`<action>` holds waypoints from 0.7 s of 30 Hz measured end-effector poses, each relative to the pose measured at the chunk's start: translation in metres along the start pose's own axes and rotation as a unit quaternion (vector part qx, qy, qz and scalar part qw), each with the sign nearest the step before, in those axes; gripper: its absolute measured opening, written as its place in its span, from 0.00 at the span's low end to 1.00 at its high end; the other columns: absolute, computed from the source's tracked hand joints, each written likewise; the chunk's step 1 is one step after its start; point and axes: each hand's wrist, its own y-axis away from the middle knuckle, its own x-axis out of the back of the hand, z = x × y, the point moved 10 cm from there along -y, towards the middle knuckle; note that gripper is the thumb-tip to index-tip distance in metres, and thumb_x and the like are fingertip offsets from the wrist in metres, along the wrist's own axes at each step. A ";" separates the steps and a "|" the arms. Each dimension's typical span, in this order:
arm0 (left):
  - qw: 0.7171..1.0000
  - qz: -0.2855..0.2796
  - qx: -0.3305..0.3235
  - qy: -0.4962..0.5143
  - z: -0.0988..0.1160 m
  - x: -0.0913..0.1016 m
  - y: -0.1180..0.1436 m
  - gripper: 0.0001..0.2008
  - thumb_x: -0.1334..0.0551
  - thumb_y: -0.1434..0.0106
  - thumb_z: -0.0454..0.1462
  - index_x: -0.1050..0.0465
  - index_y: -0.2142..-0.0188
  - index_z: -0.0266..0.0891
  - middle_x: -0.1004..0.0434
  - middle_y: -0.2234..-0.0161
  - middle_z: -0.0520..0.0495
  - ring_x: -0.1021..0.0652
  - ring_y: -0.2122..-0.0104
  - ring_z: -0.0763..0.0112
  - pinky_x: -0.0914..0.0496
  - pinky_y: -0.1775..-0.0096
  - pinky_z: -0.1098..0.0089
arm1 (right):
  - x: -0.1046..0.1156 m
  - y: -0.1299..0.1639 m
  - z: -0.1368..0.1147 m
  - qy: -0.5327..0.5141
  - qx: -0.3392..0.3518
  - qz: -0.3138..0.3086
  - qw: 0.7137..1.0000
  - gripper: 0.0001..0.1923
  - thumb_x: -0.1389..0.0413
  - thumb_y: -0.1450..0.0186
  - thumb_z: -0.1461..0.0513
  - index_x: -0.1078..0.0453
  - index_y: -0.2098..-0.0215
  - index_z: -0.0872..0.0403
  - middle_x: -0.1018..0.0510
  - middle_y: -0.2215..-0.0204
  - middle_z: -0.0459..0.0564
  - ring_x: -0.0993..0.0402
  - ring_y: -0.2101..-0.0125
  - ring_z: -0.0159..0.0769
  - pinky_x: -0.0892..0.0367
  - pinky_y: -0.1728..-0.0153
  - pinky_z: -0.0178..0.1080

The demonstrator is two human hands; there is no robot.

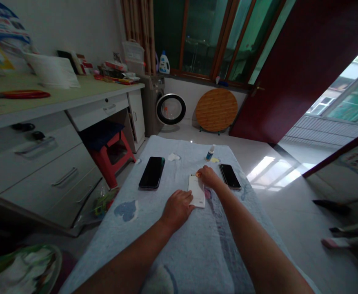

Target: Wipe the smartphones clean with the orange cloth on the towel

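Left hand [176, 207] pins a white phone [196, 191] flat, fingers together, as right hand [208, 176] pinches something small and orange at its top edge — two black phones [152, 172] lie untouched.

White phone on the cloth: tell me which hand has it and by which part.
The left hand presses the white phone at its near left edge; the right hand touches its far right corner. Neither lifts it.

Both hands, left hand [176, 207] and right hand [208, 176], rest on the white phone [196, 192].
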 end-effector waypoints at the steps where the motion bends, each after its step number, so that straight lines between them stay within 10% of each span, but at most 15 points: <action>1: 1.000 0.001 -0.002 -0.001 0.001 0.000 0.000 0.10 0.34 0.40 0.36 0.25 0.58 0.36 0.23 0.51 0.39 0.22 0.54 0.60 0.32 0.48 0.58 | 0.000 0.004 0.006 -0.001 -0.008 0.002 1.000 0.17 0.54 0.32 0.68 0.27 0.52 0.57 0.25 0.58 0.59 0.28 0.59 0.37 0.39 0.57 0.34; 12: 1.000 0.002 -0.014 -0.007 0.002 -0.003 0.001 0.09 0.35 0.39 0.35 0.26 0.58 0.36 0.23 0.52 0.39 0.23 0.55 0.60 0.32 0.48 0.57 | -0.003 0.023 -0.002 -0.031 -0.063 0.087 0.994 0.16 0.56 0.30 0.67 0.27 0.54 0.57 0.28 0.58 0.58 0.34 0.58 0.38 0.42 0.57 0.35; 21: 1.000 -0.002 -0.003 -0.004 0.002 -0.001 0.000 0.08 0.35 0.39 0.36 0.27 0.59 0.37 0.21 0.55 0.43 0.23 0.56 0.61 0.31 0.51 0.60 | -0.004 0.077 -0.051 -0.075 0.105 0.129 0.983 0.12 0.52 0.30 0.62 0.27 0.55 0.54 0.30 0.57 0.55 0.39 0.59 0.38 0.44 0.55 0.36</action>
